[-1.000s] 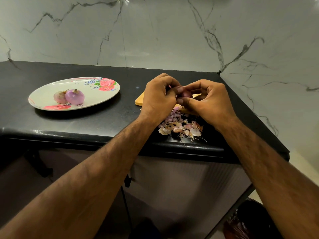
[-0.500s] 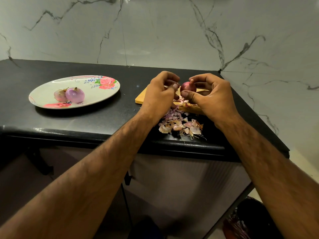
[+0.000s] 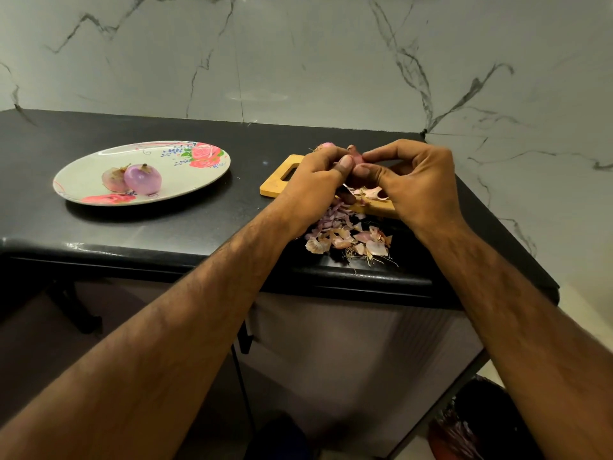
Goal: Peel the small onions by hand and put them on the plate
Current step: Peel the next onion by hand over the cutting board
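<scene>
Held item: small reddish onion (image 3: 356, 155), raised above the far end of the board, caught between both hands, mostly hidden by fingertips.
Left hand (image 3: 311, 184): fingers curled, thumb tip pressed against the onion's near side; gripping it.
Right hand (image 3: 421, 184): thumb and forefinger pinch the same onion from the right; remaining fingers curled loosely behind.
Plate: oval white plate with pink flower print (image 3: 99, 161), well to the left of the hands, flat on the counter.
Plate contents: two peeled purple onions (image 3: 142, 179), touching, left of the plate's centre.
Board: light wooden cutting board with slotted handle (image 3: 275, 184), under the hands, largely covered.
Second onion: pale pink bulb with roots (image 3: 326, 146), just visible behind the left knuckles; whether it is peeled cannot be told.
Waste: pile of pink and tan onion skins (image 3: 345, 237), between the wrists, reaching the counter's front edge.
Surface: glossy black stone counter (image 3: 132, 227).
Background: white marble wall with grey veins (image 3: 298, 61).
</scene>
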